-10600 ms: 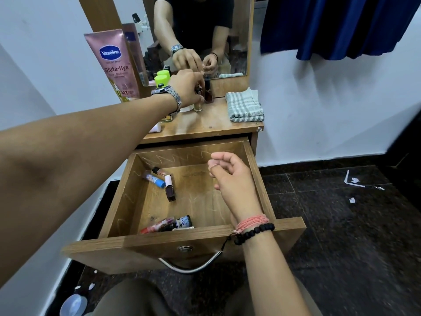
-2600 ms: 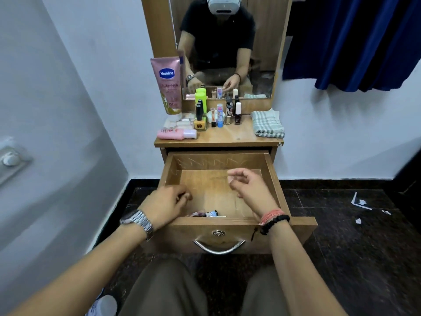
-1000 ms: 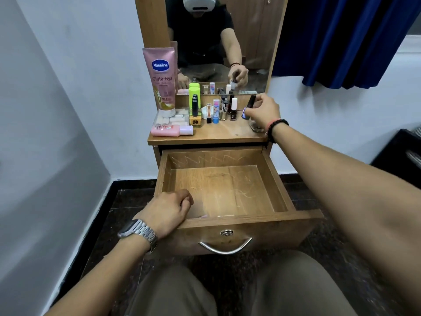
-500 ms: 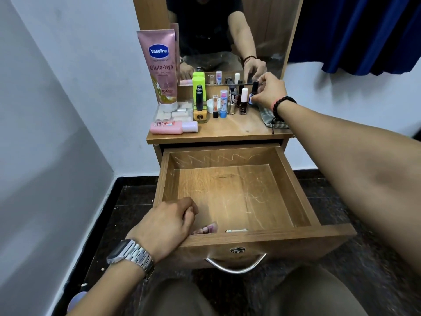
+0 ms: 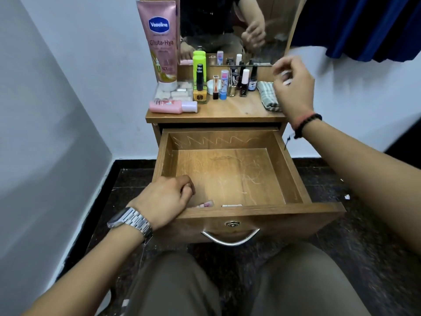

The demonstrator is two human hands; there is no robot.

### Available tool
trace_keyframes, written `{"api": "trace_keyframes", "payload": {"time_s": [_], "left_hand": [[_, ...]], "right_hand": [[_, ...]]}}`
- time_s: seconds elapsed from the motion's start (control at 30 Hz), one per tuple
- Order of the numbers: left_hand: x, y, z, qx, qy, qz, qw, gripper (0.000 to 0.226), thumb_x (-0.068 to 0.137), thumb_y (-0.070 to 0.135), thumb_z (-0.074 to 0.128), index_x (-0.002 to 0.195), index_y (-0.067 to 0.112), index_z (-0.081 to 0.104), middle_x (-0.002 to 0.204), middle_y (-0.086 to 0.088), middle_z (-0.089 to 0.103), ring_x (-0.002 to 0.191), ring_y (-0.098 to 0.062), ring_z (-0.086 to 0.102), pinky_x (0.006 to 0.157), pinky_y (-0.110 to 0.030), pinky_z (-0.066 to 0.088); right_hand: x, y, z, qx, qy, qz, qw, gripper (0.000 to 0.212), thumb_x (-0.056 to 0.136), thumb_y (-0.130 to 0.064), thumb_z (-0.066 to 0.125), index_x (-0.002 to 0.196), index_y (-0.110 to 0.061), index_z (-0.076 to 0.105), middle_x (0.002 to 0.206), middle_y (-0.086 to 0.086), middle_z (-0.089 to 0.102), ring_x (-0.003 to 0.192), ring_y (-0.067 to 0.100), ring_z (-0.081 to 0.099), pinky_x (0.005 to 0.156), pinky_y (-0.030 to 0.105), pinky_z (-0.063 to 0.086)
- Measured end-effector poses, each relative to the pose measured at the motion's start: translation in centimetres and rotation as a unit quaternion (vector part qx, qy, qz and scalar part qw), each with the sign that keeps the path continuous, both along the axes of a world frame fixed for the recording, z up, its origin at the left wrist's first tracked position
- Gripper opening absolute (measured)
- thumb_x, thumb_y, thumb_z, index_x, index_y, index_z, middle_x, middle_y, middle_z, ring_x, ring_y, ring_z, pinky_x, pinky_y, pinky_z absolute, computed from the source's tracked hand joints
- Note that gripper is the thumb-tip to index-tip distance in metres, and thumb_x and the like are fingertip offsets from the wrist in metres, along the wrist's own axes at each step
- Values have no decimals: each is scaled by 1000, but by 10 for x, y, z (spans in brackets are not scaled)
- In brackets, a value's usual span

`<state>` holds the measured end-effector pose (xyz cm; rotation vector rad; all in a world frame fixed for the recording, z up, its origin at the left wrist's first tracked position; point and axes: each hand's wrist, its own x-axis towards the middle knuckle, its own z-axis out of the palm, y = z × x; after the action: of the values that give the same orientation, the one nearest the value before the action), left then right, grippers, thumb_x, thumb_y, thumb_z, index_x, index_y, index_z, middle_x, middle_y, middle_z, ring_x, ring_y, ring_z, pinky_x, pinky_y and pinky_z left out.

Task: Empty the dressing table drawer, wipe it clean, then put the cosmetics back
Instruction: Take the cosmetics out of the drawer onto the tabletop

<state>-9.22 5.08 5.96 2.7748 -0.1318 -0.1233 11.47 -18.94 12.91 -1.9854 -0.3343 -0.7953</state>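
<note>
The wooden drawer (image 5: 262, 210) stands pulled out under the dressing table top (image 5: 230, 110). Only a small pink item (image 5: 206, 204) and a thin white stick (image 5: 232, 205) lie inside, against its front wall. My left hand (image 5: 164, 201) rests as a curled fist on the drawer's front left corner, with nothing seen in it. My right hand (image 5: 293, 87) hovers, blurred, above the folded checked cloth (image 5: 267, 94), fingers loosely curled and holding nothing. A small dark bottle (image 5: 252, 82) stands at the right end of the row of cosmetics.
A tall pink Vaseline tube (image 5: 161, 42) and a lying pink bottle (image 5: 170, 106) occupy the top's left side, with nail polishes and lip balms between. The mirror (image 5: 227, 26) backs the table. A blue curtain (image 5: 364, 26) hangs right. My knees are under the drawer.
My right hand set the small dark bottle beside the other cosmetics, let go and pulled back to the right over the cloth. My left hand stayed at the drawer's corner.
</note>
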Motion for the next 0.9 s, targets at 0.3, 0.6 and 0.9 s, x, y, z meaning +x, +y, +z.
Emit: {"api": "trace_keyframes", "payload": {"time_s": [0.3, 0.6, 0.9], "left_hand": [[-2, -2, 9, -13, -2, 25, 1000, 22, 93, 24, 41, 97, 28, 62, 95, 5, 71, 90, -17, 64, 82, -33, 50], [-2, -2, 8, -3, -13, 24, 1000, 25, 94, 22, 40, 99, 23, 64, 96, -1, 70, 89, -20, 62, 77, -31, 48], [-1, 0, 7, -29, -16, 32, 999, 24, 91, 23, 41, 94, 25, 66, 89, 0, 71, 87, -18, 64, 78, -32, 51]], "right_hand": [[-111, 75, -65, -513, 294, 354, 725, 30, 85, -10, 60, 113, -16, 66, 107, 0, 69, 83, 9, 54, 67, 20, 40], [-126, 101, -70, -566, 296, 346, 687, 22, 92, -14, 50, 107, -11, 66, 105, 8, 67, 81, 16, 50, 70, 24, 36], [-100, 65, -52, -340, 295, 283, 847, 16, 80, -20, 69, 95, -14, 69, 94, 1, 70, 85, 15, 63, 79, 29, 51]]}}
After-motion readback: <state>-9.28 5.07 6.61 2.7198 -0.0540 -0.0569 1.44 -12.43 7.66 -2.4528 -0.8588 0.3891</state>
